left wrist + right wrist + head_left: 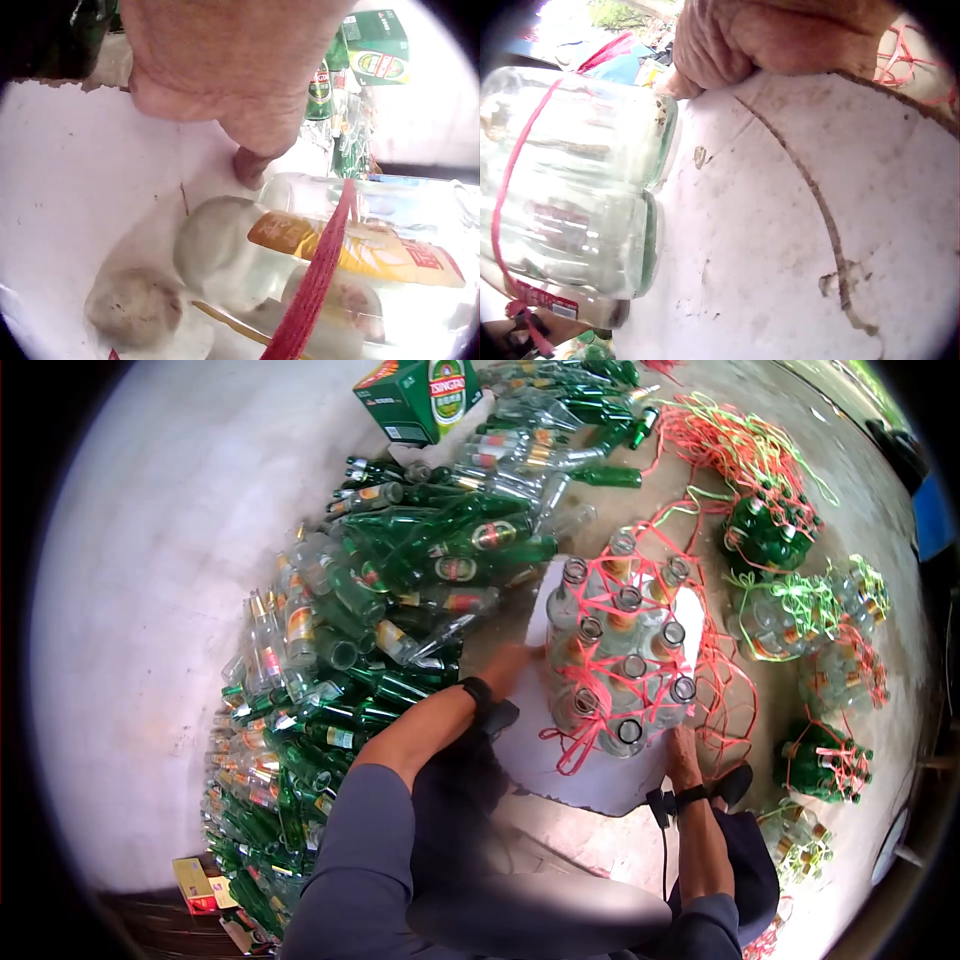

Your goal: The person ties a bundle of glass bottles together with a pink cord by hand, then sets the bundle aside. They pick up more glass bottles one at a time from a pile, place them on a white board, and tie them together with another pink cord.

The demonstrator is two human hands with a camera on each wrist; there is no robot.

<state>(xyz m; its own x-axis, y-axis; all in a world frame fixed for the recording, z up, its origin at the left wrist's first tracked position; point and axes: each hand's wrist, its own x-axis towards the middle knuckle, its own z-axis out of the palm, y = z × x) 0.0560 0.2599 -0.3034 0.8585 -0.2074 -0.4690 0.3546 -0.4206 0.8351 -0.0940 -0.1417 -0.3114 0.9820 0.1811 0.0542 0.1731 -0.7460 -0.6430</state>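
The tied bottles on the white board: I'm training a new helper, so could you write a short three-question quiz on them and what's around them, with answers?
1. True or false: the clear bottles on the white board are lying on their sides.

2. What colour is the twine tied round them?
A) blue
B) red
C) yellow

3. In the head view, which of the person's hands is nearer the pile of loose bottles?

Key:
1. False; they stand upright, mouths up.
2. B.
3. The left hand.
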